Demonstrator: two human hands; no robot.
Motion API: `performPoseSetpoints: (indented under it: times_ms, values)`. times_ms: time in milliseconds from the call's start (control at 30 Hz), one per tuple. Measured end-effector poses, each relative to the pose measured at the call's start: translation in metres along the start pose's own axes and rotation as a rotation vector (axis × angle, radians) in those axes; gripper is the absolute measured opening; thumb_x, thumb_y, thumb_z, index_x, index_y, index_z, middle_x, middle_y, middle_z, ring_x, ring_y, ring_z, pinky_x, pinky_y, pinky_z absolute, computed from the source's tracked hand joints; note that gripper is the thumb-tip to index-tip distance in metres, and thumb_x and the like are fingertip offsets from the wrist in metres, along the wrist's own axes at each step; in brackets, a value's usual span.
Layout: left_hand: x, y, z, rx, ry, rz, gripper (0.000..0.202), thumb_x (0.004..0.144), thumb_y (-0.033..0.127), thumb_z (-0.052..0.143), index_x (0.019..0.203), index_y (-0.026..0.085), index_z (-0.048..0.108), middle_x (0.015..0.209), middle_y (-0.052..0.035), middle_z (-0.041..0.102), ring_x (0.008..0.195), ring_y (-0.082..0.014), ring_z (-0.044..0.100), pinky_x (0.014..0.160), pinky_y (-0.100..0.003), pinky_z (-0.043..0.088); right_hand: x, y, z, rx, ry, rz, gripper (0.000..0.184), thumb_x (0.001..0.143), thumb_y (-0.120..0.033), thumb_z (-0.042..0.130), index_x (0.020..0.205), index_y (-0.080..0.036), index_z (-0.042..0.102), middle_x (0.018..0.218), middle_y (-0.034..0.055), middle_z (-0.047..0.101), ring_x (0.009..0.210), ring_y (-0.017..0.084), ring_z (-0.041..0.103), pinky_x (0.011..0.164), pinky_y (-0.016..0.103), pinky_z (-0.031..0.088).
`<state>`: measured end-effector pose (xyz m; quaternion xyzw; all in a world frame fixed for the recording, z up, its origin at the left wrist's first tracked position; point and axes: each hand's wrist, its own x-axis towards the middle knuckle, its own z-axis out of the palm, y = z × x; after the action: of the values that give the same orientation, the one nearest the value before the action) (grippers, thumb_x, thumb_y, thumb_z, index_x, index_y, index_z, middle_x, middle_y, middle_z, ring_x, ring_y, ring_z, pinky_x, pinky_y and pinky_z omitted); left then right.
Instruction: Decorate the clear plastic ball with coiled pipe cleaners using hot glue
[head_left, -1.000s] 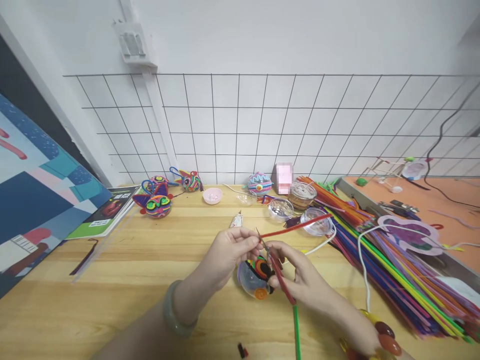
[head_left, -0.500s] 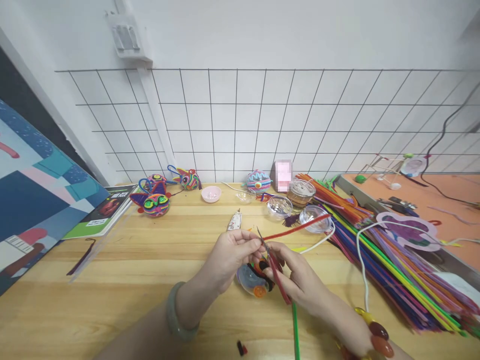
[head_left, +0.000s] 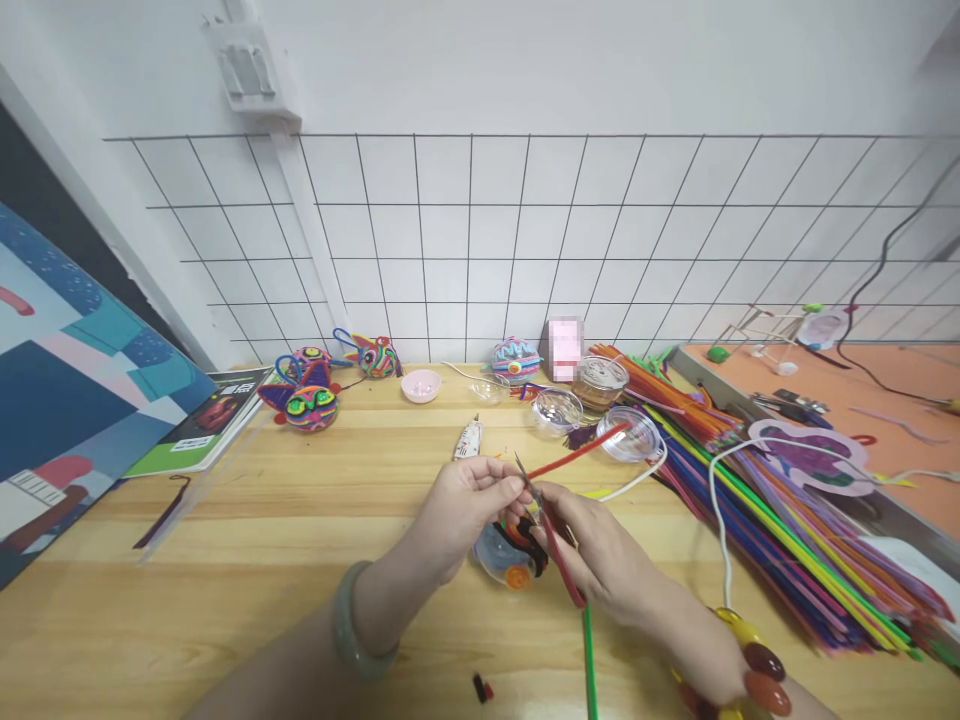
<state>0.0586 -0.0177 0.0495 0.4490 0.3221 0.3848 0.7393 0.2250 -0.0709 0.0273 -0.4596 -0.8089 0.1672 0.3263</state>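
My left hand [head_left: 466, 503] pinches one end of a red pipe cleaner [head_left: 577, 452] that slants up to the right over the wooden table [head_left: 262, 560]. My right hand [head_left: 600, 550] grips red-handled scissors [head_left: 551, 535], whose blades meet the pipe cleaner close to my left fingertips. Beneath both hands sits a clear half-sphere [head_left: 506, 560] decorated with orange, black and red coils. A green pipe cleaner [head_left: 588, 660] runs from under my right hand toward the front edge.
A big heap of coloured pipe cleaners [head_left: 787, 520] covers the table's right side. Clear cups [head_left: 628, 436], a small pink bowl [head_left: 421, 385], a glue tube [head_left: 469, 438] and finished colourful figures [head_left: 309, 402] stand at the back. A book [head_left: 202, 428] lies at the left.
The free end of the red pipe cleaner has dipped slightly and looks shorter. Both hands stay in place over the half-sphere. The camera has tilted a little.
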Motion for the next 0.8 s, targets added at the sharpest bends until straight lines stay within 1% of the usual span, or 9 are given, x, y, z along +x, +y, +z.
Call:
performPoseSetpoints:
  times_ms: [100,267,333,400,467,533,600,700,800]
  values:
    - [0.0,-0.001,-0.001,-0.003,-0.007,0.003,0.03,0.058,0.034,0.081,0.07,0.011,0.066,0.062,-0.0031,0.064,0.056,-0.0105,0.056,0.058,-0.023,0.043,-0.001,0.005,0.002,-0.038,0.017,-0.019,0.026,0.094,-0.026,0.04,0.119,-0.018,0.045,0.099,0.0113,0.068,0.085,0.02,0.065,0.076,0.032,0.05]
    - [0.001,-0.001,-0.001,-0.005,-0.016,-0.001,0.031,0.058,0.035,0.081,0.07,0.011,0.065,0.062,-0.0028,0.064,0.055,-0.0097,0.055,0.058,-0.023,0.043,-0.003,0.01,0.002,-0.066,0.027,-0.02,0.024,0.094,-0.026,0.039,0.115,-0.018,0.046,0.088,0.0087,0.068,0.075,0.018,0.065,0.068,0.028,0.05]
    - [0.001,0.0,0.0,-0.003,-0.01,-0.001,0.031,0.058,0.035,0.081,0.07,0.01,0.065,0.063,-0.0031,0.064,0.055,-0.0092,0.055,0.057,-0.023,0.043,-0.002,0.013,-0.001,-0.094,0.049,0.033,0.025,0.094,-0.029,0.039,0.115,-0.018,0.045,0.084,0.0074,0.067,0.071,0.018,0.063,0.066,0.028,0.049]
    - [0.0,0.001,0.0,-0.011,0.006,-0.009,0.031,0.058,0.033,0.081,0.07,0.01,0.065,0.064,-0.0037,0.065,0.055,-0.0091,0.056,0.057,-0.022,0.043,0.0,0.02,-0.006,-0.153,0.07,0.147,0.026,0.094,-0.033,0.037,0.113,-0.018,0.046,0.074,0.0046,0.066,0.065,0.018,0.062,0.063,0.028,0.048]
    - [0.001,0.002,0.0,-0.031,0.021,-0.032,0.03,0.058,0.032,0.082,0.071,0.009,0.066,0.065,-0.0046,0.066,0.056,-0.0094,0.057,0.059,-0.022,0.044,0.002,0.031,-0.012,-0.222,0.081,0.265,0.024,0.094,-0.034,0.035,0.105,-0.019,0.049,0.064,0.0017,0.063,0.057,0.018,0.059,0.058,0.027,0.045]
    - [0.002,0.003,-0.002,-0.059,0.019,-0.055,0.029,0.059,0.029,0.081,0.073,0.009,0.067,0.067,-0.0053,0.066,0.058,-0.0099,0.059,0.06,-0.023,0.046,0.005,0.043,-0.017,-0.277,0.093,0.334,0.02,0.092,-0.032,0.038,0.095,-0.02,0.054,0.06,0.0016,0.062,0.053,0.018,0.058,0.053,0.027,0.042]
    - [0.003,0.003,-0.004,-0.085,0.009,-0.072,0.026,0.061,0.027,0.081,0.075,0.009,0.067,0.068,-0.0059,0.067,0.059,-0.0102,0.06,0.061,-0.022,0.047,0.006,0.053,-0.019,-0.319,0.105,0.369,0.015,0.088,-0.03,0.045,0.087,-0.021,0.057,0.062,0.0033,0.063,0.052,0.018,0.058,0.051,0.027,0.039]
    - [0.005,0.002,-0.006,-0.112,0.005,-0.092,0.023,0.062,0.023,0.08,0.077,0.009,0.068,0.07,-0.0072,0.068,0.061,-0.0103,0.06,0.061,-0.022,0.048,0.002,0.062,-0.02,-0.365,0.11,0.395,0.01,0.082,-0.028,0.053,0.08,-0.021,0.061,0.063,0.004,0.064,0.052,0.018,0.058,0.05,0.026,0.038]
    - [0.005,0.002,-0.007,-0.115,0.009,-0.105,0.021,0.063,0.021,0.079,0.077,0.009,0.068,0.071,-0.0081,0.069,0.061,-0.0104,0.061,0.062,-0.022,0.049,-0.002,0.066,-0.019,-0.405,0.117,0.398,0.013,0.079,-0.028,0.057,0.069,-0.021,0.062,0.06,0.0033,0.063,0.051,0.017,0.058,0.051,0.026,0.04]
